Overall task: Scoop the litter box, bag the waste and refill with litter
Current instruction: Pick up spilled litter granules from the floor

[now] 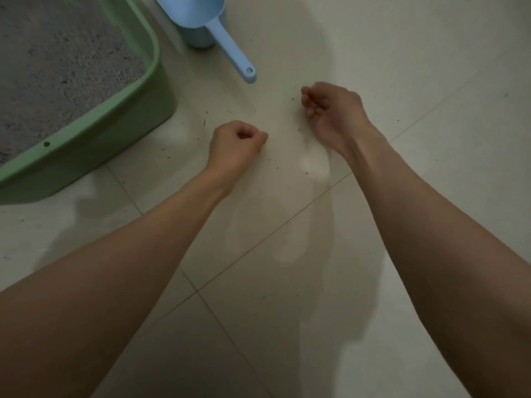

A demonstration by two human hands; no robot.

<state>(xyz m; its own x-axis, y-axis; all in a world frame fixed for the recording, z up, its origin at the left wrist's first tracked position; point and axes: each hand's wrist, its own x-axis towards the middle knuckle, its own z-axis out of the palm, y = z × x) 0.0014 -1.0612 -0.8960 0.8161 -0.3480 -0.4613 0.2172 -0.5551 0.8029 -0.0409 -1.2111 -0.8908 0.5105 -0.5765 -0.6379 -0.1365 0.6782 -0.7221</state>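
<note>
A green litter box [120, 122] with grey litter [57, 61] inside stands at the upper left. A light blue scoop [230, 44] rests in a blue holder [198, 35] beside it, handle pointing toward me. My left hand [235, 142] is curled into a fist and my right hand [330, 110] has its fingers curled. Between them hangs a thin, nearly see-through plastic bag [287, 225], faint against the floor. Each hand grips one side of its top edge. Whether anything is inside the bag is hard to tell.
The floor is pale tile with grout lines [258, 242]. Dark litter crumbs [205, 122] lie scattered near the box's corner and around my hands.
</note>
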